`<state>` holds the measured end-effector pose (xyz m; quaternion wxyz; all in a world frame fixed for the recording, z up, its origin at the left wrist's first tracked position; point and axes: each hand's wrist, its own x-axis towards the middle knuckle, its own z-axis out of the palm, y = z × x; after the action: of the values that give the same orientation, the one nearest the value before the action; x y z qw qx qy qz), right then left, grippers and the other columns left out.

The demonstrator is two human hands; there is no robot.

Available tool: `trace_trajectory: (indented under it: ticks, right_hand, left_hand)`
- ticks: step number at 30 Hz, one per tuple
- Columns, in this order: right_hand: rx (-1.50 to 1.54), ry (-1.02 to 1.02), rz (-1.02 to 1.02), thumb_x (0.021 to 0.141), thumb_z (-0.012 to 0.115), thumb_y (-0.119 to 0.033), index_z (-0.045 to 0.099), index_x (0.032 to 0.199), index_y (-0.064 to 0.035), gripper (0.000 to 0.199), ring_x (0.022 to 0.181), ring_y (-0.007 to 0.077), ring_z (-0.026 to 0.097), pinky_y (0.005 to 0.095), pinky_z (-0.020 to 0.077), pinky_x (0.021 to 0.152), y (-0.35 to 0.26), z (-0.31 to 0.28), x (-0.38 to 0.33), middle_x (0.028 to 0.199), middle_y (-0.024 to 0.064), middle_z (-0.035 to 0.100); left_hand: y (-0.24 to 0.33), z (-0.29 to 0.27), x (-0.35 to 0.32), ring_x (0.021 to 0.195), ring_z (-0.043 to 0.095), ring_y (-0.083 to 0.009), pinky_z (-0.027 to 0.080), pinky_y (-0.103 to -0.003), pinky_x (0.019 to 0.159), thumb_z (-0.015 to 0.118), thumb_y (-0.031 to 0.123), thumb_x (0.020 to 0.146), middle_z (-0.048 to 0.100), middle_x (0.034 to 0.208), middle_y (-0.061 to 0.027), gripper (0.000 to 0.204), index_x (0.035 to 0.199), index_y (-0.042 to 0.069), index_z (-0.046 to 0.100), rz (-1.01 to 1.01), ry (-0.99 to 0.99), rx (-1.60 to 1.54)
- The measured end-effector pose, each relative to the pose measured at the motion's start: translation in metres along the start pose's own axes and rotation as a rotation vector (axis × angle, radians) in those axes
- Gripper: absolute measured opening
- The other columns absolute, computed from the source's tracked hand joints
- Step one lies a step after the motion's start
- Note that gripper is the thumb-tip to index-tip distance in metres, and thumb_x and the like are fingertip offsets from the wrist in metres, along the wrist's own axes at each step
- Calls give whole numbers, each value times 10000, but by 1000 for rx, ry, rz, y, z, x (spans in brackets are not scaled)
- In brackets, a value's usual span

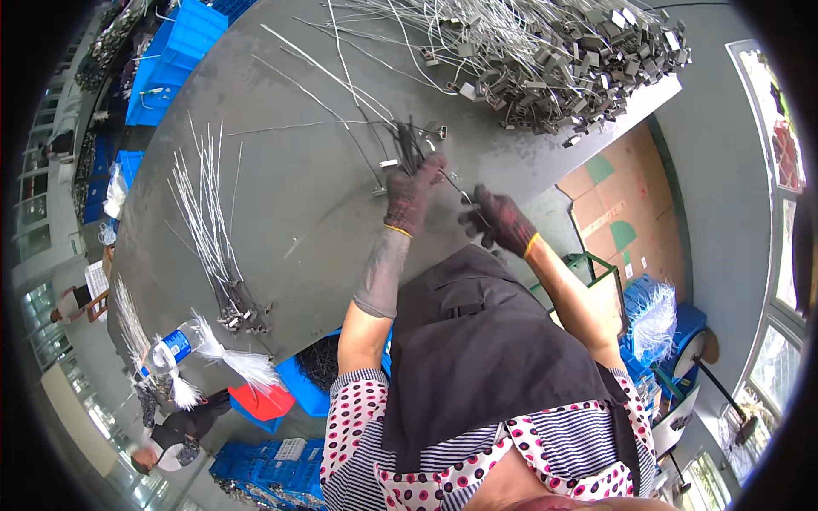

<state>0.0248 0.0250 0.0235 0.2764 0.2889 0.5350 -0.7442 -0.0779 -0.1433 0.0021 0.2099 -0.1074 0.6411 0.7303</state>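
My left hand [411,194], in a dark glove, is closed round a small bundle of dark wires [406,146] above the grey table. A single thin wire [453,184] runs from it toward my right hand [504,223], also gloved. The fingers of my right hand are curled loosely at that wire's end, which passes between them. Several long silvery wires with small metal connectors [442,133] lie just beyond my left hand. At the far right of the table is a large heap of metal-ended wires [571,64].
The grey table [298,204] bears another wire bundle [209,230] at left. A plastic bottle [176,345] lies near its left edge beside white strands [243,362]. Blue bins [162,72] and a red container [260,402] stand around. A person [166,447] is at lower left; flattened cardboard [626,204] lies at right.
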Motion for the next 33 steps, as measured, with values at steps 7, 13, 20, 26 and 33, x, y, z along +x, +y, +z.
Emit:
trace_trajectory:
  ticks: [7,13,20,26,33]
  right_hand:
    - [51,-10,-124,936,402,-718,578,1284,-2,815,692,154,642,267,435,463,-61,16,34,954,111,690]
    - [-54,27,-118,950,427,-651,632,1163,20,733,685,187,682,312,499,476,-70,30,42,839,117,691]
    - [-897,752,-401,947,556,-451,499,1338,-75,545,892,430,685,503,547,758,-105,2,49,990,259,695]
    - [-964,704,-502,907,600,-373,591,1094,-31,389,983,458,636,509,505,838,-105,-44,100,1035,287,663]
    - [-215,526,-416,872,687,-133,657,1190,-27,337,803,166,619,315,526,690,-53,-53,67,904,88,655]
  left_hand:
    - [5,28,-5,789,687,-145,536,-257,703,627,124,939,729,867,-89,222,1093,-14,706,-87,-165,-50]
    - [11,15,-7,654,633,-117,481,-263,583,688,302,912,725,839,-38,286,1043,54,742,-141,-153,0]
    - [8,-27,17,718,659,-137,494,-312,654,670,362,902,727,783,-36,273,921,109,771,-2,106,654]
    - [-3,-55,23,573,562,-79,408,-255,512,673,333,915,709,779,-19,273,848,76,736,109,134,232]
    - [-34,-16,1,469,538,-79,410,-247,401,715,248,851,650,675,-5,161,842,96,664,-186,5,-77]
